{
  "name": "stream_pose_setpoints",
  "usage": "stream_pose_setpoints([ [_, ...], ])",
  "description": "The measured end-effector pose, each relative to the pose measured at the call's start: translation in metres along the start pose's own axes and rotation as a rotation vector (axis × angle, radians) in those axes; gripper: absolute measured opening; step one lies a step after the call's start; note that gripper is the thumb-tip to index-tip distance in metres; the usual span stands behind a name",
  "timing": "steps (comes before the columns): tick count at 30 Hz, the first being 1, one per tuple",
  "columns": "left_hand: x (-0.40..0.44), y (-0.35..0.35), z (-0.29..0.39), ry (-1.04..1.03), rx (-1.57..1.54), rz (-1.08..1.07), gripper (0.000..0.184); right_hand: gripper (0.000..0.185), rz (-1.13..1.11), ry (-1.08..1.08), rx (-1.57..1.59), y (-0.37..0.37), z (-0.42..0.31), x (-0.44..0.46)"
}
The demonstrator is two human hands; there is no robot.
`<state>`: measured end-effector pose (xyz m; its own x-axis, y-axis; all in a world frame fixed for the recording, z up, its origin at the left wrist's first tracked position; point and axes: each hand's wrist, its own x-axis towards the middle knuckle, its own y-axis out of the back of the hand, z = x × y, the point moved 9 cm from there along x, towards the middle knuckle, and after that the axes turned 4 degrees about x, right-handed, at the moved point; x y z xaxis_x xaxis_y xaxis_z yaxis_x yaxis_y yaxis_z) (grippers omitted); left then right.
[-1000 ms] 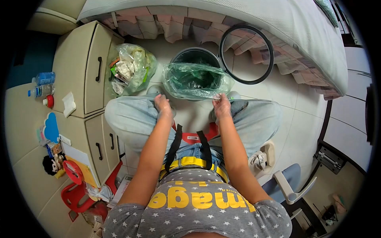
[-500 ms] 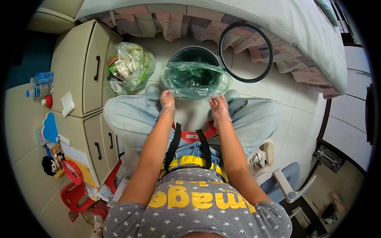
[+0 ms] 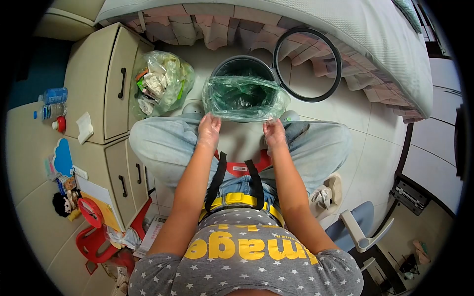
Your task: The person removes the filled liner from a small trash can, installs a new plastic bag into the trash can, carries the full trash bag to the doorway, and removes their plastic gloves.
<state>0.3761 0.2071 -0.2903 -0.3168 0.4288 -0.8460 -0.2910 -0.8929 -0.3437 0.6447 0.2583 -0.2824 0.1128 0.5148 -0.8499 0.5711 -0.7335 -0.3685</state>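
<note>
Both hands, the left hand (image 3: 209,129) and the right hand (image 3: 273,131), are pinching the near edge of the green bag (image 3: 245,98), above the floor (image 3: 363,123).

Shirt: "image", yellow capital-free lettering (upside down from here) | small print beside it: illegible | white label on red item: too small to read

Bin (image 3: 242,58): before the person (image 3: 249,246), near the bed (image 3: 365,34)
Liner (image 3: 237,116): over the bin's near side
Filled bag (image 3: 170,81): between cabinet (image 3: 86,79) and bin
Ring (image 3: 339,64): right of the bin
Bottles (image 3: 53,112): on the cabinet
</note>
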Motion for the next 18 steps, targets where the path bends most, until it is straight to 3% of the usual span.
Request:
stream_pose_setpoints([
  [6, 0.023, 0.007, -0.012, 0.086, 0.024, -0.068, 0.014, 0.05, -0.041, -0.166, 0.043, 0.006, 0.017, 0.015],
  [10, 0.026, 0.009, -0.021, 0.039, 0.097, 0.011, 0.013, 0.047, -0.043, -0.123, -0.012, 0.011, 0.022, 0.031],
  [13, 0.039, 0.013, -0.027, 0.039, 0.129, 0.082, 0.017, 0.031, -0.035, -0.064, -0.019, 0.006, 0.023, 0.038],
  [15, 0.04, 0.013, -0.026, 0.057, 0.195, 0.149, 0.017, 0.024, 0.114, -0.048, -0.032, 0.015, 0.025, 0.042],
  [18, 0.052, 0.001, -0.023, 0.0, 0.269, 0.007, 0.016, 0.023, 0.001, -0.029, -0.139, 0.006, 0.021, 0.049],
])
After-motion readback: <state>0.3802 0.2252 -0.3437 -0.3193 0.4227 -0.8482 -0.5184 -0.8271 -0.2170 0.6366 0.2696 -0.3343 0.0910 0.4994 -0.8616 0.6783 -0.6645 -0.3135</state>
